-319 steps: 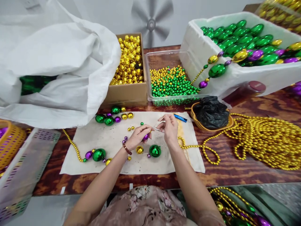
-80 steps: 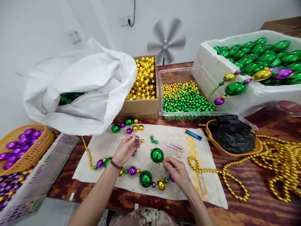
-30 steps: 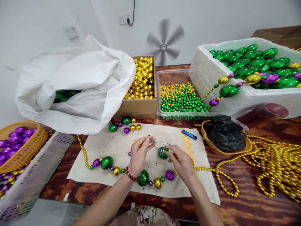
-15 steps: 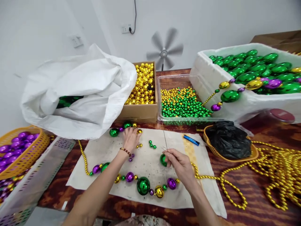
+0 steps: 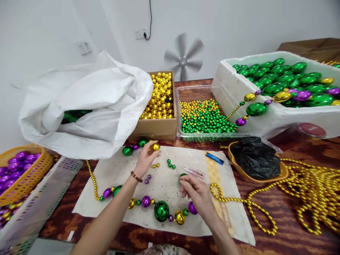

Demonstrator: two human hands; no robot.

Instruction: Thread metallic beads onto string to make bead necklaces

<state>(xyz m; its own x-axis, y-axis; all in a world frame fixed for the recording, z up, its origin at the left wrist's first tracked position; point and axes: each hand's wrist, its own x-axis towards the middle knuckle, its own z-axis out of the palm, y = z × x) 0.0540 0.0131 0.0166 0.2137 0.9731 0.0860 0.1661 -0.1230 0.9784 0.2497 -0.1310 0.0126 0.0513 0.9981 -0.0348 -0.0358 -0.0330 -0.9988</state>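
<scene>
Between the thumb and fingertips of my left hand (image 5: 145, 159) is a gold bead (image 5: 156, 146), at the cloth's upper part. My right hand (image 5: 196, 193) pinches a long thin needle (image 5: 172, 161) that points up and left toward that bead. A green ball (image 5: 182, 176) shows partly behind my right fingers. Below my hands, a string of large green, purple and gold balls (image 5: 162, 211) curves across the pale cloth (image 5: 119, 212). Small green beads (image 5: 171, 164), gold beads (image 5: 156, 165) and purple beads (image 5: 148, 179) lie between my hands.
Behind the cloth stand a carton (image 5: 154, 128) of gold balls, a clear bin (image 5: 209, 134) of small beads and a foam box (image 5: 239, 86) of green ovals. Pink-handled snips (image 5: 198, 173) and a blue object (image 5: 214, 158) lie on the right. Gold bead strands (image 5: 316, 198) spread beyond.
My left hand has drawn back a little from the row of balls, now pinching a gold bead. The needle in my right hand has tilted from near upright to the left.
</scene>
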